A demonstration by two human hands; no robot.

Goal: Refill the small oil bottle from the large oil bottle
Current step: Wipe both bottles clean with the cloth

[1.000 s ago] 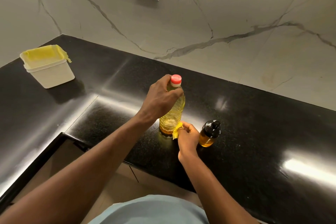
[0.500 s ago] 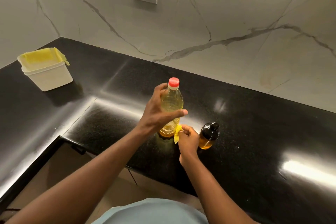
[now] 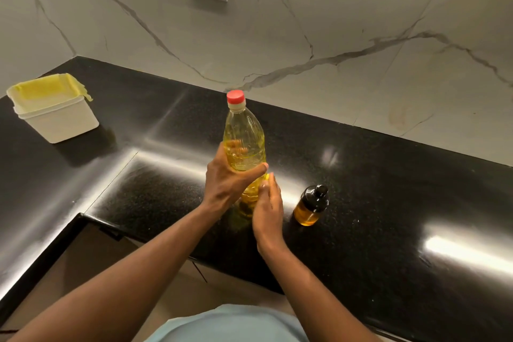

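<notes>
Dim warm light, glare streaks on countertop [image 3: 388,203]

no legible text, labels or numbers

Black counter [image 3: 388,203] lies open right of the small oil bottle [image 3: 311,205] and leftward to a white tub [image 3: 55,114], but the upright large oil bottle [image 3: 244,142], the left hand [image 3: 224,183] gripping it and the right hand [image 3: 268,208] against it block the middle, near the small bottle.
</notes>
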